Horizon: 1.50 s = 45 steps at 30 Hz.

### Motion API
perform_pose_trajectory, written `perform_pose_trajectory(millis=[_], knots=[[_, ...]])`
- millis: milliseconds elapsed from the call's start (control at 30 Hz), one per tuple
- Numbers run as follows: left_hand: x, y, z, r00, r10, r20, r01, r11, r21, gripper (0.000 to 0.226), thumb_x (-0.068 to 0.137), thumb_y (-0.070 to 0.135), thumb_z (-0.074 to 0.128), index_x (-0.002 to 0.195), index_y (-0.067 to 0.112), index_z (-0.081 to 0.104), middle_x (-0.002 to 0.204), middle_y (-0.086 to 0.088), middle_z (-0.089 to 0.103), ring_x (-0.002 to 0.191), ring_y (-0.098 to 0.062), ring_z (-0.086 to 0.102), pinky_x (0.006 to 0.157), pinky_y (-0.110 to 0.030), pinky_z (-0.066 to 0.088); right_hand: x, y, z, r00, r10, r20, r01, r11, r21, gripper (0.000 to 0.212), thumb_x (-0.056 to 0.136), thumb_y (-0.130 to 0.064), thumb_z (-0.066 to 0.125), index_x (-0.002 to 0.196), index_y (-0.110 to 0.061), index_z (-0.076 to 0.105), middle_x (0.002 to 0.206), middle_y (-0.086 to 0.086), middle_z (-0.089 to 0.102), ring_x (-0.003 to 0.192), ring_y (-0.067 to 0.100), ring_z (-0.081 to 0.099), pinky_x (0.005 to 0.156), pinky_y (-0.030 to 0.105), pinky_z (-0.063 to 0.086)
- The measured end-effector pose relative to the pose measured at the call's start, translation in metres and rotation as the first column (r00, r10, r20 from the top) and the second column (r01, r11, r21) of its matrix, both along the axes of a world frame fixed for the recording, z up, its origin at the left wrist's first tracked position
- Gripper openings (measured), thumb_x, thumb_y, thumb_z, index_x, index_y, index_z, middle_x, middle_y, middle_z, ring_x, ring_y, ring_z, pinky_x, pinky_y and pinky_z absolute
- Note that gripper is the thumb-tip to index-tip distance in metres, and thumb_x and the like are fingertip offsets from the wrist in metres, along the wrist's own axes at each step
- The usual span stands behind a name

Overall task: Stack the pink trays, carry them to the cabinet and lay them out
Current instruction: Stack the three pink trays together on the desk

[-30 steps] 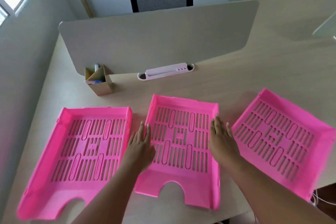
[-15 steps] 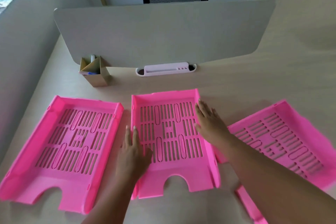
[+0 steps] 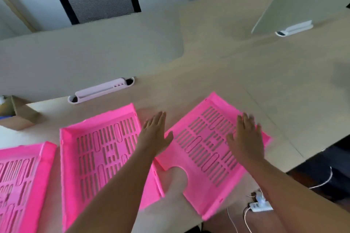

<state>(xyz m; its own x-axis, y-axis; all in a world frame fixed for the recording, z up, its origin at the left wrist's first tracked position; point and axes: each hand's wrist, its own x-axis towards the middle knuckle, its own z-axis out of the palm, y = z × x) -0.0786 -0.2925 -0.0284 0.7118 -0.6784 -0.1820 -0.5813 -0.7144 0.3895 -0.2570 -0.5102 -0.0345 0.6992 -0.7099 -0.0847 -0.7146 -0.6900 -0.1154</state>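
Fingers extended; both hands flank right pink tray, palms down.

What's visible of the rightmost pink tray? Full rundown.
The rightmost pink tray looks like glossy pink plastic, with a slotted floor, low walls and a rounded notch in its near edge. It lies flat on the desk, turned at an angle to the middle tray, its near corner close to the desk edge. The left hand is at its left rim, the right hand over its right side; neither has closed on it.
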Motion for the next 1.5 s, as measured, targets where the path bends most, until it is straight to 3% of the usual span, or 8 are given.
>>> perform_pose_trajectory(millis=[233,300,367,633,767,1033,1133,1500], knots=[[-0.01,-0.053,-0.021,0.982,0.042,-0.187,-0.029,0.997,0.074,0.046,0.101,0.016,0.042,0.148,0.016,0.041,0.147,-0.013,0.051,0.129,-0.032,0.053,0.107,-0.051,0.044,-0.06,0.026,-0.026,0.768,-0.618,0.165,0.436,0.694,0.573,0.084,0.094,-0.002,0.052,0.156,0.003,-0.004,0.163,0.03,0.009,0.149,0.045,0.012,0.119,0.05,0.02],[-0.012,-0.06,-0.018,0.981,0.089,-0.17,-0.084,0.996,0.037,0.038,0.099,0.007,0.039,0.132,0.016,0.057,0.126,-0.013,0.067,0.107,-0.031,0.065,0.093,-0.047,0.054,-0.064,0.03,-0.027,0.711,-0.689,0.143,0.441,0.595,0.672,0.083,0.095,0.004,0.042,0.157,-0.007,-0.013,0.136,0.031,0.05,0.111,0.045,0.059,0.088,0.048,0.049],[-0.015,-0.066,-0.012,0.983,0.089,-0.16,-0.087,0.996,0.018,0.033,0.098,0.006,0.039,0.118,0.014,0.064,0.109,-0.012,0.071,0.09,-0.029,0.066,0.077,-0.038,0.053,-0.064,0.018,-0.018,0.705,-0.697,0.13,0.437,0.571,0.695,0.08,0.1,-0.001,0.039,0.157,-0.012,-0.015,0.093,0.022,0.064,0.067,0.03,0.061,0.06,0.037,0.051],[-0.006,-0.055,0.048,0.978,0.162,-0.133,-0.183,0.968,-0.174,0.022,0.097,0.005,0.047,0.106,0.002,0.066,0.089,-0.015,0.07,0.073,-0.03,0.064,0.072,-0.043,0.059,-0.001,-0.048,0.05,0.8,-0.511,0.314,0.26,0.767,0.587,0.072,0.098,0.001,0.037,0.16,-0.015,0.003,0.092,0.013,0.049,0.059,0.021,0.043,0.051,0.028,0.034],[0.011,0.011,0.071,0.925,0.359,-0.127,-0.379,0.901,-0.211,0.021,0.094,0.003,0.052,0.11,0.002,0.066,0.089,-0.008,0.066,0.06,-0.009,0.055,0.054,-0.022,0.047,0.064,-0.02,0.057,0.887,-0.321,0.333,0.083,0.819,0.567,0.073,0.098,0.0,0.038,0.16,-0.015,0.003,0.091,0.014,0.053,0.055,0.02,0.047,0.048,0.028,0.033],[0.011,0.198,0.081,0.684,0.728,-0.052,-0.724,0.668,-0.174,0.004,0.089,0.01,0.061,0.092,0.009,0.058,0.081,-0.007,0.06,0.072,-0.027,0.057,0.057,-0.028,0.037,0.16,0.129,0.052,0.935,0.061,0.35,-0.294,0.686,0.665,0.07,0.1,0.0,0.035,0.16,-0.021,0.006,0.095,0.006,0.065,0.046,0.01,0.044,0.035,0.021,0.034],[0.006,0.235,0.071,0.644,0.764,-0.042,-0.764,0.639,-0.091,0.005,0.096,0.015,0.056,0.094,0.011,0.052,0.078,-0.001,0.056,0.062,-0.015,0.052,0.048,-0.024,0.031,0.176,0.164,0.04,0.948,0.101,0.301,-0.296,0.628,0.72,0.079,0.097,0.003,0.034,0.16,-0.028,-0.003,0.142,0.021,0.053,0.046,0.01,0.04,0.039,0.027,0.033],[0.008,0.27,0.018,0.614,0.732,-0.295,-0.784,0.609,-0.121,0.009,0.105,0.014,0.038,0.098,0.008,0.041,0.075,-0.007,0.055,0.055,-0.017,0.051,0.043,-0.03,0.045,0.197,0.207,0.013,0.968,0.124,0.22,-0.245,0.678,0.693,0.077,0.101,-0.001,0.031,0.158,-0.033,-0.009,0.148,0.023,0.047,0.043,0.01,0.034,0.039,0.025,0.031]])
